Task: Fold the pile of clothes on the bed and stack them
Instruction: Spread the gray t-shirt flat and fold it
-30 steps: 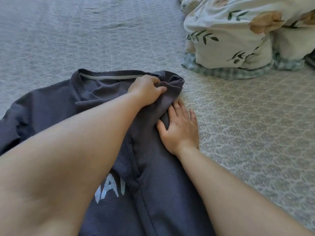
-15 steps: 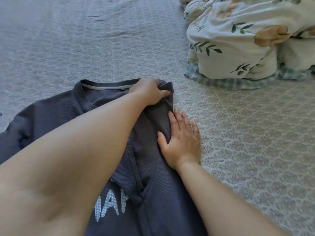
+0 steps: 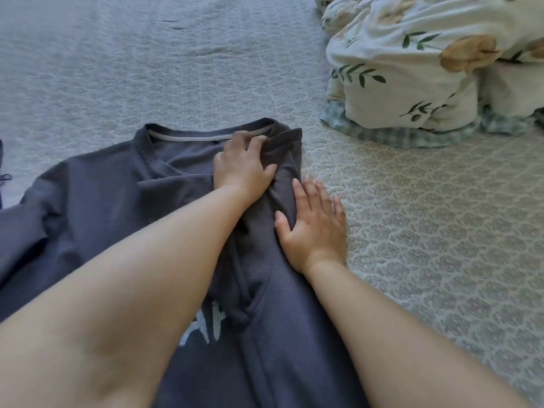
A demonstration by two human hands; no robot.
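A dark grey sweatshirt (image 3: 97, 201) with pale letters on its chest lies flat on the bed, collar away from me. Its right side is folded inward over the body. My left hand (image 3: 241, 164) rests on the folded part near the collar, fingers stretched over the cloth. My right hand (image 3: 315, 225) lies flat on the folded right edge, fingers straight, partly on the bedcover.
The pale patterned bedcover (image 3: 426, 245) spreads all around. A bundled duvet with leaf print (image 3: 412, 72) sits at the back right, over a green checked cloth (image 3: 382, 134). A dark item (image 3: 4, 178) peeks in at the left edge.
My left hand has loosened from gripping the folded shoulder and now lies with fingers extended on it. The fold is flatter. My right hand stays pressed on the edge.
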